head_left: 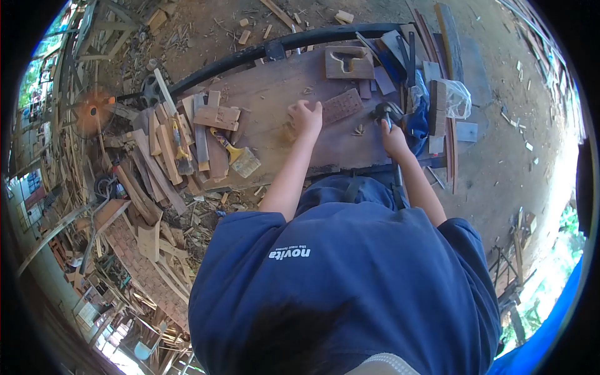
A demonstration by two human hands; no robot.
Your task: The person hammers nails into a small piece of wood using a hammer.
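Observation:
My left hand (305,120) is over the middle of the wooden workbench (269,150), its fingers curled. A blurred yellowish patch shows beside it, and what the fingers hold is too unclear to name. Just right of this hand lies a reddish-brown block (342,107) with marks on its face. My right hand (394,140) is wrapped round the handle of a hammer (387,112), whose dark head points away from me. Behind the block, a pale wooden piece with a carved hollow (349,64) rests near the far edge.
Wood offcuts (165,147) and a yellow-handled brush (240,156) crowd the left side. A blue bag (417,125), a clear plastic bag (457,100) and long boards (449,37) are at the right. An orange fan (94,111) stands far left.

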